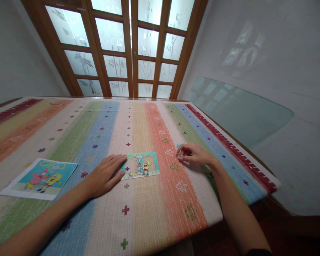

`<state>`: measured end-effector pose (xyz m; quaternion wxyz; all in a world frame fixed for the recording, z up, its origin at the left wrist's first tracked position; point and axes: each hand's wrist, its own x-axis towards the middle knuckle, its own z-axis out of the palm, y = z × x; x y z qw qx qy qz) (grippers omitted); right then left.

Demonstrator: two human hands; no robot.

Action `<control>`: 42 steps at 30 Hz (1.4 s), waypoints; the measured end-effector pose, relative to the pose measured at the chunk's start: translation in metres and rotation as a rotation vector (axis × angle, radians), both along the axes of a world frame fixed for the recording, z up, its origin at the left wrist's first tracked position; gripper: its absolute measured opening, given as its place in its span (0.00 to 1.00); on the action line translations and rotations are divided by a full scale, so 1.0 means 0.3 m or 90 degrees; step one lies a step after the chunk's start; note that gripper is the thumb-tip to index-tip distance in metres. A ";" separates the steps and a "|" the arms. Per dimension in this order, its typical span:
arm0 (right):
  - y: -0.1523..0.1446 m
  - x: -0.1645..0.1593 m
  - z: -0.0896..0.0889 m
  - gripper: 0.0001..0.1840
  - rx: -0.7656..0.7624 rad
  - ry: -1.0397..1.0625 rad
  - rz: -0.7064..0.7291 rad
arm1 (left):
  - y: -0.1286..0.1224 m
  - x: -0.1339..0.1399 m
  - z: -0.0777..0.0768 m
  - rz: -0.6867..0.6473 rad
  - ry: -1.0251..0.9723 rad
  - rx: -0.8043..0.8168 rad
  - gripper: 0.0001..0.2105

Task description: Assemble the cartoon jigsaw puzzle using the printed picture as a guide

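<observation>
A partly assembled jigsaw puzzle (146, 170) lies flat on the striped tablecloth, with gaps through which the cloth shows. My left hand (108, 174) rests at its left edge, fingers stretched out and touching the border. To the right of the puzzle, my right hand (193, 154) is raised slightly with thumb and fingertips pinched on a small puzzle piece (179, 155), mostly covered by the fingers. Bits of other colourful loose pieces peek out behind that hand, which hides most of them. A printed picture (46, 179) of the cartoon characters lies left of my left forearm.
The striped tablecloth (146, 209) covers a long table, whose near right corner drops off beside my right forearm. Beyond the far edge stand wooden doors (130, 53) with frosted panes. A pale glass panel (237, 110) leans along the right wall.
</observation>
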<state>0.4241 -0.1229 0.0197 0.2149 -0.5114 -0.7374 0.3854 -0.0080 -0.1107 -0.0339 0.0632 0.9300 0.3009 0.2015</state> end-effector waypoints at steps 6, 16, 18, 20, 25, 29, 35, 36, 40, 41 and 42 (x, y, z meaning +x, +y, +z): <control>-0.003 -0.263 -0.082 0.13 -0.036 0.149 -0.045 | 0.000 0.002 0.002 -0.001 -0.001 0.005 0.21; -0.039 -0.398 -0.124 0.06 0.098 0.114 -0.024 | -0.001 0.006 0.000 0.000 -0.004 0.012 0.21; -0.044 -0.402 -0.124 0.06 0.137 0.081 -0.019 | -0.002 0.006 0.001 0.000 -0.005 0.014 0.21; -0.046 -0.406 -0.125 0.07 0.185 0.040 -0.004 | -0.002 0.006 0.002 0.001 -0.004 0.013 0.21; -0.046 -0.404 -0.131 0.06 0.282 -0.036 0.032 | -0.003 0.007 0.004 0.001 0.002 0.017 0.21; -0.048 -0.395 -0.127 0.05 0.295 -0.044 0.051 | -0.004 0.009 0.008 0.000 0.000 0.015 0.21; -0.051 -0.387 -0.119 0.05 0.310 -0.056 0.073 | -0.003 0.008 0.006 0.000 -0.003 0.014 0.20; -0.051 -0.387 -0.119 0.05 0.313 -0.060 0.073 | -0.003 0.008 0.005 0.001 -0.005 0.013 0.20; -0.054 -0.390 -0.116 0.07 0.329 -0.089 0.076 | -0.003 0.007 0.003 0.002 -0.007 0.006 0.20; -0.056 -0.391 -0.116 0.07 0.329 -0.096 0.076 | -0.003 0.007 0.002 0.002 -0.006 0.006 0.20; -0.058 -0.393 -0.116 0.07 0.329 -0.100 0.076 | -0.003 0.007 0.002 0.002 -0.004 0.009 0.20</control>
